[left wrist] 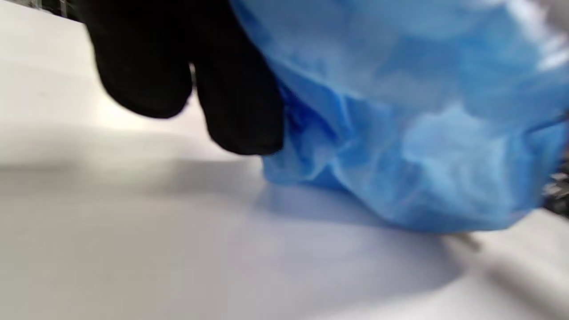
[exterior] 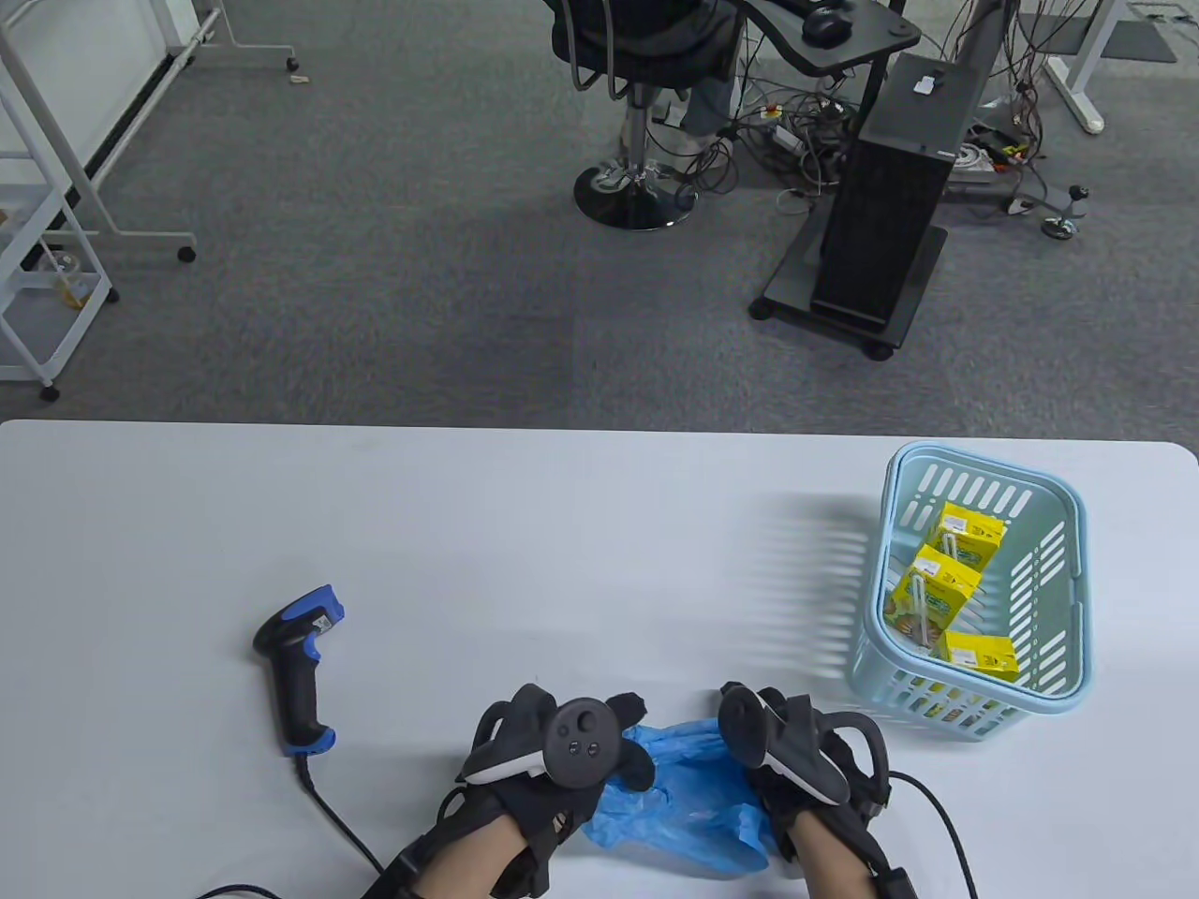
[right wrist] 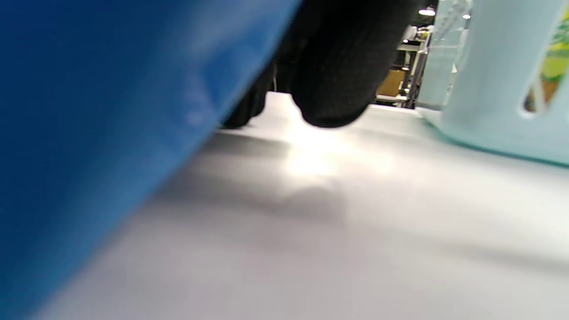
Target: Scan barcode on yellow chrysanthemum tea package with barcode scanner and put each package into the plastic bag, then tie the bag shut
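Step in hand: opening the plastic bag (exterior: 684, 796); it looks like preparation, with no scanning begun; the bag seems empty, crumpled on the table (exterior: 562, 524) at 6 o'clock
Left hand (exterior: 562, 758): at the bag's 9 o'clock side; fingertips (left wrist: 240, 111) against the blue film in the left wrist view; it appears to pinch the film, though the grip itself is hidden
Right hand (exterior: 796, 749): at the bag's 3 o'clock side, fingers (right wrist: 338, 66) curled down beside the film; whether they actually hold it, I cannot tell
Packages: three yellow chrysanthemum tea packages (exterior: 932, 595) lie in the pale blue basket (exterior: 1068, 599) at 3 o'clock of the table, near the right hand
Scanner: the barcode scanner (exterior: 298, 670) lies untouched at 9 o'clock of the hands, its cable trailing toward 6 o'clock
Next move, as a judgement: spread the mouth wide so it stays open; then one hand takes the scanner and the other a package
Risk: thin film may collapse shut once released
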Tool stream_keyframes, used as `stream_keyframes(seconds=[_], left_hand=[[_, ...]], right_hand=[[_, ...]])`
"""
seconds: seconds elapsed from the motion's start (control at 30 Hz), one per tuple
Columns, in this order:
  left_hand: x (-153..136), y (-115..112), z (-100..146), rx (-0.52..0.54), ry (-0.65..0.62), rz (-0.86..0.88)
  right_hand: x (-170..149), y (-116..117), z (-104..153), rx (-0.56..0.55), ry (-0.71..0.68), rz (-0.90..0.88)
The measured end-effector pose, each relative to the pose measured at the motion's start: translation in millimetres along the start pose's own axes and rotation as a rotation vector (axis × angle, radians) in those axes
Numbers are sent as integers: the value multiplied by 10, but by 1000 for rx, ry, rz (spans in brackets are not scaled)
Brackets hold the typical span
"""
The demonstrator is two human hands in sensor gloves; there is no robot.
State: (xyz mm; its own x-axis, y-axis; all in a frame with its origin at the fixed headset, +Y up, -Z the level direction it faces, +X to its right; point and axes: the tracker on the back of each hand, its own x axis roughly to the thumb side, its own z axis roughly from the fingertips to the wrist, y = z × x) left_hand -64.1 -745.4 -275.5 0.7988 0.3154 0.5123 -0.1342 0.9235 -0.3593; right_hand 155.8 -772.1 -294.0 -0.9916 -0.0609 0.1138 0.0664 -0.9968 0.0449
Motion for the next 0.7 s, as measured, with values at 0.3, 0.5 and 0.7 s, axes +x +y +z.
stream_keyframes(seconds=[0.3, 0.5, 0.7], left_hand=[[-379, -78, 16, -28, 206, -36], [-553, -109, 48, 58, 292, -41], [-584, -102, 52, 132, 374, -142]], right_hand=[[433, -176, 137, 4, -201, -10], [740, -241, 235, 12, -336, 19], [906, -310, 296, -23, -441, -28]])
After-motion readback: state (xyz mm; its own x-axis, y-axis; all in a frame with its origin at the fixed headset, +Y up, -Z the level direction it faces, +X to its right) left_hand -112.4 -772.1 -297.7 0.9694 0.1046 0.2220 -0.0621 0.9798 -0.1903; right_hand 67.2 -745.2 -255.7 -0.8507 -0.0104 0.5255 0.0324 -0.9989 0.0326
